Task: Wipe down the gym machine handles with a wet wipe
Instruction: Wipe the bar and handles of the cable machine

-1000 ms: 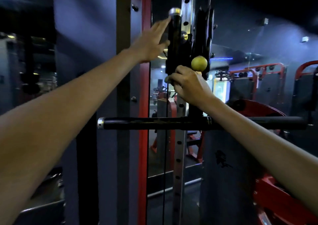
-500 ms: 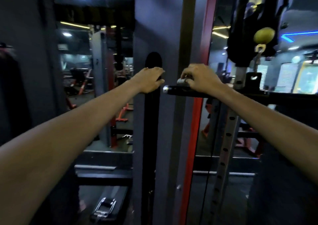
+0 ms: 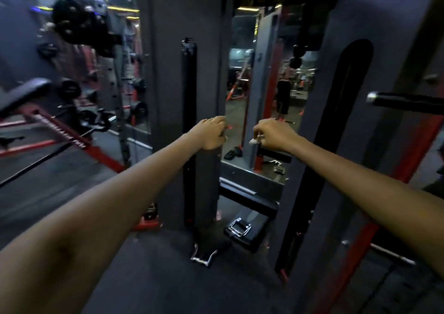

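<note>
Nearest to us, our two bare forearms are reaching forward over the dark floor, where a chrome cable handle is lying at the foot of the grey column and a second chrome handle is sitting on the black base just beyond it. Further out, our left hand is curling loosely with knuckles up in front of the column's edge, holding nothing that we can make out; whether it is touching the column we cannot tell. Just beside it, apart by a small gap, our right hand is closing round the wet wipe, a small white wad peeking out under the fingers. Off to the right and higher, well apart from both hands, the black bar with its silver end cap is sticking out toward us. Beyond the hands, a mirror is showing blurred racks and a standing figure. We are judging ourselves between handles, the wipe touching no grip at this moment. The next move is calling for us to pick a handle, bring the wipe onto it, wrap the fingers round and rub along its length
</note>
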A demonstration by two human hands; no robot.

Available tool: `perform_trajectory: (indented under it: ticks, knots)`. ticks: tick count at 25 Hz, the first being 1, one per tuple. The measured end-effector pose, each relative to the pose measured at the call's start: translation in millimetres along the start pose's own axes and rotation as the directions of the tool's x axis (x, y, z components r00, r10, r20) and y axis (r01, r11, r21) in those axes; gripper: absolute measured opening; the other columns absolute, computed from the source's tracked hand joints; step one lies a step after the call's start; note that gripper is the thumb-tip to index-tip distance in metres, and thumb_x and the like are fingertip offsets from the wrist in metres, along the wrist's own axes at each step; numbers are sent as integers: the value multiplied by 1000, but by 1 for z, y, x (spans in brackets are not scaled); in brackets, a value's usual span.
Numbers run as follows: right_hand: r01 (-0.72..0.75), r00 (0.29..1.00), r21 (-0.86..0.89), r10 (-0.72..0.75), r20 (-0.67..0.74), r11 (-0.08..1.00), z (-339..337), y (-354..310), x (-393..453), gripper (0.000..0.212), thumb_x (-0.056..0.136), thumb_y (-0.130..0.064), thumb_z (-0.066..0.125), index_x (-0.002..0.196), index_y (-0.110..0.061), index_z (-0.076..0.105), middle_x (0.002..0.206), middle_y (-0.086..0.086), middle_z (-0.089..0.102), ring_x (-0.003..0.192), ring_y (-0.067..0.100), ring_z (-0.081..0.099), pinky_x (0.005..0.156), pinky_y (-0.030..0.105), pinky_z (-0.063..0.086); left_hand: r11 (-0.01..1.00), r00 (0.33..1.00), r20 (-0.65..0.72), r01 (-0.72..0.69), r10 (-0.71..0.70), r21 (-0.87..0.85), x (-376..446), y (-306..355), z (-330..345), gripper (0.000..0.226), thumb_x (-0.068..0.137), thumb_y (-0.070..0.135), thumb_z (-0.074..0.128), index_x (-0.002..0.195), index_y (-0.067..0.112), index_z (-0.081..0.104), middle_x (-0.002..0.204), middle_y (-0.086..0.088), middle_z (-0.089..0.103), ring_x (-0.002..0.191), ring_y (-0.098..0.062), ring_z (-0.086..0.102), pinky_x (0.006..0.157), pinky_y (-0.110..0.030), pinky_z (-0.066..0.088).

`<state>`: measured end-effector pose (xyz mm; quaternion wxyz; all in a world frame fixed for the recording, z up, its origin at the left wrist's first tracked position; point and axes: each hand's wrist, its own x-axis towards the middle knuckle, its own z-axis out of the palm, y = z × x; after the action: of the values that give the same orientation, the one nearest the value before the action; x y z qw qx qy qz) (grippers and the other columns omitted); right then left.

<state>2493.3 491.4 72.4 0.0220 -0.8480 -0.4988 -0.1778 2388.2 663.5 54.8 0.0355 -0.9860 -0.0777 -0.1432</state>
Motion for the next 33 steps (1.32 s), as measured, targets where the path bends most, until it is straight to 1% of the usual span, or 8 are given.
perform_trajectory:
  ticks: [6,12,15,18,21,23,29,33]
  knots:
    - [148,984,174,-162,67,973,22,-100,31,22,83,-30,68,93,-11,68,102,7,63,95,25,60,69,28,41,968,963,105,241,-248,71,-103,-86,8,48,96,26,47,139,7,39,156,-11,14,139,-30,28,111,-38,27]
    - [218,971,308,-237,23,926,37,-173,63,29,78,-39,72,87,-12,69,92,6,63,84,24,60,66,27,41,931,909,200,351,-365,103,-160,-141,25,47,94,25,51,138,10,42,154,-11,21,138,-30,29,111,-43,30]
    - [287,954,329,-301,-9,899,41,-194,87,28,80,-35,71,88,-9,69,89,4,61,81,19,57,62,25,39,919,884,254,373,-393,127,-157,-162,33,52,94,26,52,143,14,38,154,-9,20,139,-29,28,112,-44,30]
    - [337,936,389,-350,-39,857,37,-203,129,26,81,-31,71,86,-5,68,82,2,58,76,16,56,56,21,39,902,868,245,419,-432,107,-138,-187,30,49,93,24,55,139,11,41,150,-10,29,135,-28,35,109,-42,33]
    - [371,926,406,-366,-95,835,40,-209,188,27,80,-33,72,82,-6,68,84,4,60,80,19,58,67,31,49,873,837,252,476,-486,104,-120,-226,29,50,92,25,56,137,9,42,143,-11,38,129,-28,42,106,-41,37]
    - [390,919,397,-380,-108,831,47,-218,226,26,80,-34,72,83,-7,68,86,3,60,83,20,59,71,33,50,838,803,248,538,-543,91,-113,-255,31,57,91,25,57,141,9,36,146,-11,35,132,-29,39,108,-41,35]
    - [444,891,375,-446,-85,814,88,-263,323,26,80,-36,71,84,-11,68,91,4,64,84,21,60,67,30,46,749,715,244,657,-655,89,-100,-339,44,51,94,26,53,137,3,38,143,-15,38,131,-29,40,108,-37,33]
    - [491,869,281,-488,-86,825,115,-297,393,26,82,-35,68,91,-11,68,99,6,63,89,22,60,71,32,48,746,718,224,661,-659,78,-77,-427,56,52,94,23,53,139,3,36,146,-15,35,133,-27,38,108,-33,31]
